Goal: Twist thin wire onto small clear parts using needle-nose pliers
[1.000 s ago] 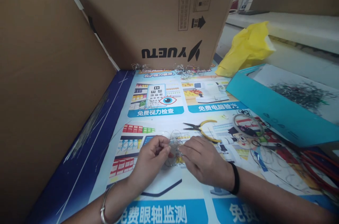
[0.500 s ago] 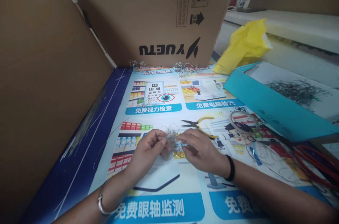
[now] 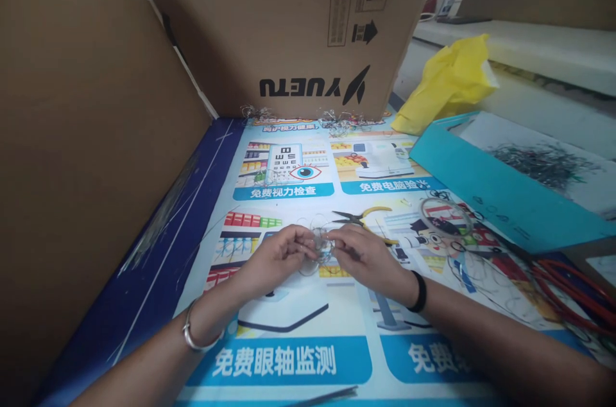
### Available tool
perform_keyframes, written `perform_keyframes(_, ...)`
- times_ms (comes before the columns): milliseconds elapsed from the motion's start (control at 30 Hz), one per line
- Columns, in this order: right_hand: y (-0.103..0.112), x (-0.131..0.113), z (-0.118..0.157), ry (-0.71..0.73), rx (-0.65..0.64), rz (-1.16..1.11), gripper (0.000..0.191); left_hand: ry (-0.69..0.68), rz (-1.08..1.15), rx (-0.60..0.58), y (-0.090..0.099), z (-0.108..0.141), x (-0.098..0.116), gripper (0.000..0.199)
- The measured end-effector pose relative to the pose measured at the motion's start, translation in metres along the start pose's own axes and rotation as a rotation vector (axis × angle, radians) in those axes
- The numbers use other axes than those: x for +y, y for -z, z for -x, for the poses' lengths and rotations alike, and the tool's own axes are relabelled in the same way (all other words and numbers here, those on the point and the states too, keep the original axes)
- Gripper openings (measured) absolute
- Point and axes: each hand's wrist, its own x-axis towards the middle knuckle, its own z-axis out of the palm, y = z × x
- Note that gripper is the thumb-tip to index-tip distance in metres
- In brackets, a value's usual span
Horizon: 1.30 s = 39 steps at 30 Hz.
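Between my two hands is a small tangle of thin, looped wire, silvery and partly see-through. My left hand pinches its left side, fingers curled with the thumb against them. On the other side my right hand is closed at the wire's right edge, fingertips together. The fingers cover part of the wire, so its full shape is hidden. Just beyond my right hand lie pliers with yellow handles and dark jaws, resting on the printed poster sheet.
Cardboard panels stand at the back and left. Wire clumps lie by the back panel. At right are a blue box holding a pile of wire bits, a yellow bag, a wire coil and red cable.
The view has shifted slightly. My hands have come a little closer together around the wire, and the right fingers have drawn in at its edge.
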Motion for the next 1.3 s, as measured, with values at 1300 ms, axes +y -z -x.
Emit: perform_keyframes(1300,-0.001,-0.007,-0.004,-0.069,-0.079,0.083,0.017,0.018,-0.082,0.132,-0.002,-0.003,-0.010,0.019)
